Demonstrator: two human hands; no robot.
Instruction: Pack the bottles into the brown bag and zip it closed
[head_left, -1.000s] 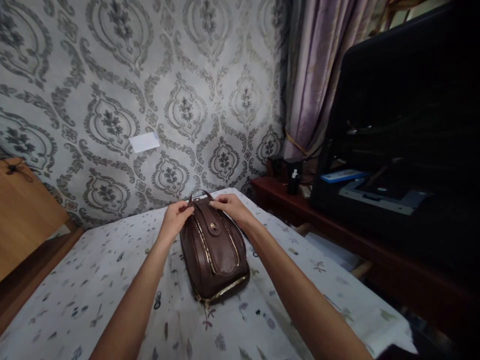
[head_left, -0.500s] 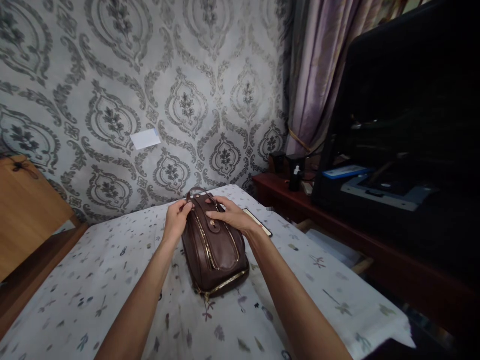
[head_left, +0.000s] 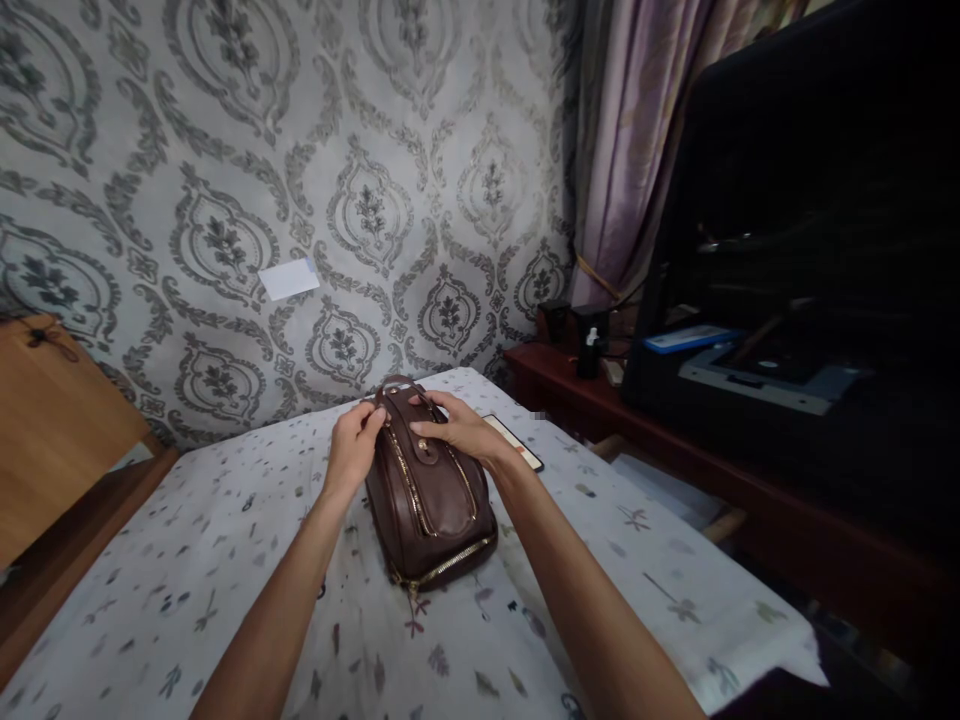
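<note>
Moved since a second ago: the right hand (head_left: 466, 430) has slid from the upper right edge of the brown bag (head_left: 442, 510) inward across its top face, and a phone (head_left: 517, 446) now shows beside the right wrist.
Left hand (head_left: 351, 445): bent at the upper left edge of the bag, thumb and forefinger brought together there; whether they pinch a zip tab or the leather itself, I cannot tell.
Bag's place: lying on the white leaf-print cloth (head_left: 225, 560), handle end toward the wall (head_left: 225, 180), between the two forearms.
Bag's look: smooth dark brown leather, softly shiny, rounded sides, full shape.
Left zip (head_left: 407, 483): gold teeth running down the front in a long slant.
Handle (head_left: 399, 379): a thin brown loop standing up at the far end.
Strap (head_left: 403, 413): brown, down the middle, ending in a rounded tip with a gold clasp (head_left: 424, 445).
Bottom zip (head_left: 454, 562): gold, along the near edge.
Right zip (head_left: 465, 485): gold too, its upper part covered by the right hand.
Right hand's grip: loose, thumb spread from the forefinger; thumb tip over the strap just above the clasp, other fingers resting on the upper right of the bag.
Phone: flat on the cloth, bright screen up, just beside the right wrist.
</note>
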